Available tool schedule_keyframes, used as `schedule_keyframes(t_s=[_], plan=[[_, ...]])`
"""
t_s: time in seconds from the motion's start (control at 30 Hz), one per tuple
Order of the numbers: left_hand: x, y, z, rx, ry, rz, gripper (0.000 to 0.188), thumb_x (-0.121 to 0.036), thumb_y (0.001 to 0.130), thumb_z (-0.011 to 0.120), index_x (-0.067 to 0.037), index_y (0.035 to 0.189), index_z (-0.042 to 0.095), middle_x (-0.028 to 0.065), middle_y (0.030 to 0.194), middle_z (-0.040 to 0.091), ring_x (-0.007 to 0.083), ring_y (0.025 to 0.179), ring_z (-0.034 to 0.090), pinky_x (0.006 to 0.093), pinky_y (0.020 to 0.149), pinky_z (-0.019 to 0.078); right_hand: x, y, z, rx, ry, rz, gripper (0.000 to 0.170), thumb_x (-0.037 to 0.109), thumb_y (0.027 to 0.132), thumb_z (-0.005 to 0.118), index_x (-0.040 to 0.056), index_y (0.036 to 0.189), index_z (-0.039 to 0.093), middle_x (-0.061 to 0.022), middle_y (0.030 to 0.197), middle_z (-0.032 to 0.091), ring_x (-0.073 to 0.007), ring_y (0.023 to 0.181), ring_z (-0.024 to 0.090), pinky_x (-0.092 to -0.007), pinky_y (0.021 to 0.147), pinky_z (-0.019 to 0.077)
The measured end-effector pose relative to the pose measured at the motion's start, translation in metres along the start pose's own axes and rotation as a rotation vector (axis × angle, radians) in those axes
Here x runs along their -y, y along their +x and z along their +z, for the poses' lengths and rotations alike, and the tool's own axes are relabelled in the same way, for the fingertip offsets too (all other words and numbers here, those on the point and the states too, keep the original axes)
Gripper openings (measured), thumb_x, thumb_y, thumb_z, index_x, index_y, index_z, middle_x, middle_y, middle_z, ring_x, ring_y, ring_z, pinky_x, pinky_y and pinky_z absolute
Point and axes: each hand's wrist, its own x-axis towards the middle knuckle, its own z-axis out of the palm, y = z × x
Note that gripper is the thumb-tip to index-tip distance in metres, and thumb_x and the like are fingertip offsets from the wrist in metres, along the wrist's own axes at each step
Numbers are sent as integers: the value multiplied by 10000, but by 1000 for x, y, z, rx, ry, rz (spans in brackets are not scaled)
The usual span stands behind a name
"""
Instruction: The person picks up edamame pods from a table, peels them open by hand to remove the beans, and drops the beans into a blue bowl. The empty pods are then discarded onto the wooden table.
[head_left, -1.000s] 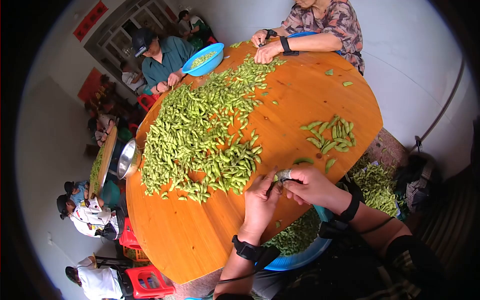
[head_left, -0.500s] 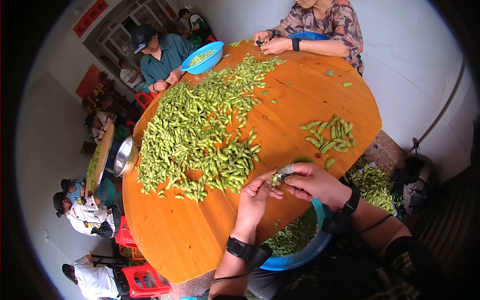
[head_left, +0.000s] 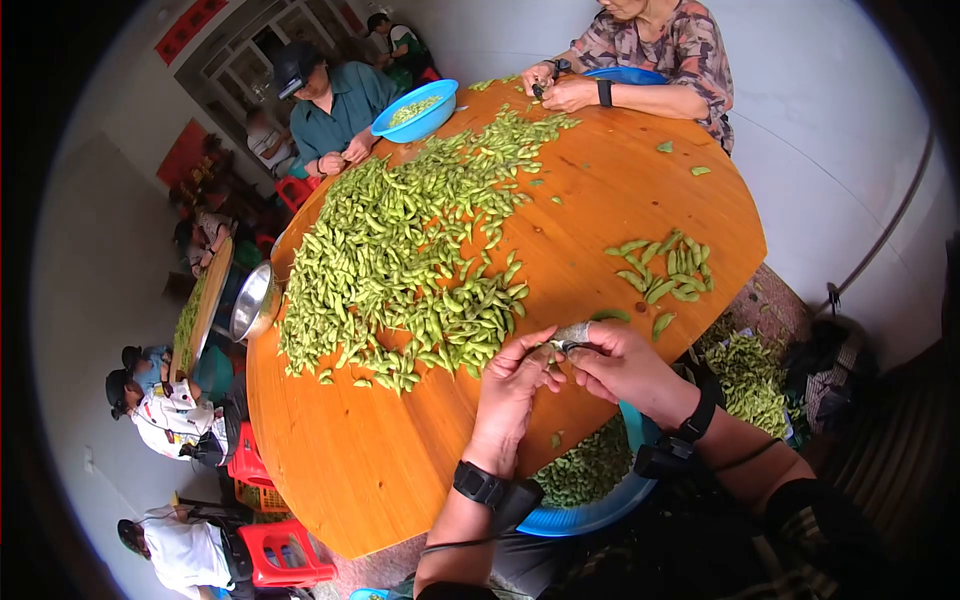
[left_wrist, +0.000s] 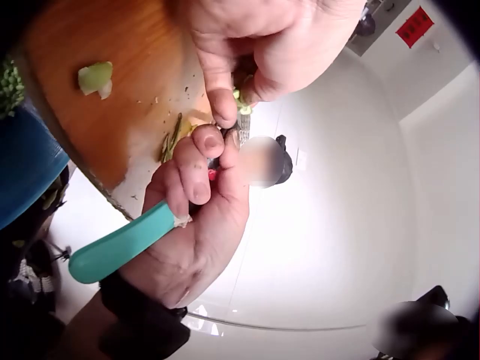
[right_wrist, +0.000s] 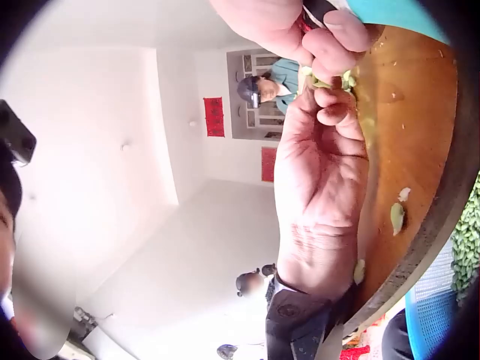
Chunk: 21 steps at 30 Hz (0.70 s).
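In front of me, over the near edge of the wooden table (head_left: 370,475), both hands meet fingertip to fingertip. My left hand (head_left: 508,395) pinches a green soybean pod (left_wrist: 242,103) between thumb and fingers, and most of the pod is hidden by them. Curled fingers of my right hand (head_left: 640,375) grip a small tool with a teal handle (left_wrist: 124,244); its working end lies hidden at the pod. Grey wrapping (head_left: 573,333) covers a right fingertip. Below the hands stands a blue basin (head_left: 590,520) holding shelled green beans (head_left: 590,465).
A large heap of pods (head_left: 400,250) covers the table's left and middle. A smaller group of pods (head_left: 680,268) lies at the right. Across the table are a blue bowl (head_left: 415,120) and two people working. Pods or husks (head_left: 745,375) lie on the floor at right.
Both hands stay together over the table edge. Half a second ago, more of the pale green pod showed between them; now the fingers cover more of it. The view has shifted slightly.
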Motion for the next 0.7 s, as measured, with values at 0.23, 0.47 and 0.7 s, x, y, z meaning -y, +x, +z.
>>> schedule_keyframes(t_s=[0.23, 0.47, 0.7], plan=[[-2, 2, -4, -101, -149, 9, 238, -46, 945, 539, 15, 1164, 610, 83, 998, 649, 119, 741, 618, 216, 655, 497, 3, -6, -2, -175, 127, -31, 200, 95, 960, 485, 51, 1133, 575, 5, 711, 547, -30, 469, 423, -187, 409, 311], [-1, 0, 8, -54, 29, 116, 248, -50, 955, 526, 9, 1182, 606, 63, 1018, 638, 117, 786, 621, 233, 709, 504, 8, -6, 8, -128, 110, 37, 130, 169, 947, 562, 41, 967, 554, 10, 679, 529, -30, 471, 430, -186, 415, 310], [-3, -3, 11, -7, -12, 136, 267, -70, 972, 499, 36, 1201, 583, 65, 1020, 641, 128, 800, 638, 233, 723, 505, 8, -1, 14, -161, 105, 32, 151, 163, 937, 579, 35, 874, 531, 18, 583, 476, -39, 463, 417, -207, 419, 303]])
